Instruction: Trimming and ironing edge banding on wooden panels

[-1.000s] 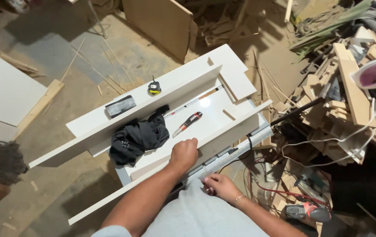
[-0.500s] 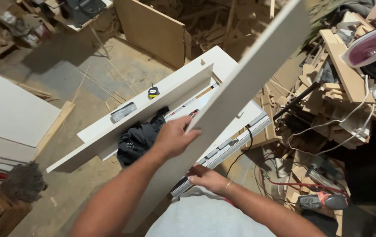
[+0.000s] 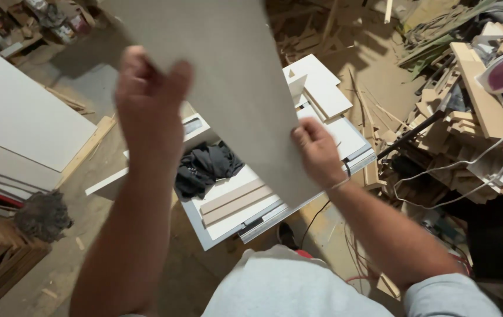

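The big flat panel (image 3: 228,76) is already up off the table (image 3: 216,232) and held in the air between the person and the work below, tilted so its pale grey-beige face fills the upper middle of the view. Lifting is done, then; the panel is not set down or fitted anywhere yet, and that looks like the part left.

Below it, the white table carries a long white board (image 3: 110,182) that runs off to the left, a crumpled dark cloth (image 3: 204,167), two narrow wood strips (image 3: 236,202) lying side by side near the front edge, and white offcuts (image 3: 322,88) at the far end. Heaped scrap wood (image 3: 456,129) lies to the right, with a white cable (image 3: 462,170) looping over it.

The left hand (image 3: 148,111) has its grip closed on the panel's left edge, fingers curled toward the camera; the thumb is probably behind the sheet, though it is hidden. The right hand (image 3: 316,152) pinches the lower right edge, grip narrow, fingers on the near face, with a thin bracelet (image 3: 340,184) at the wrist.
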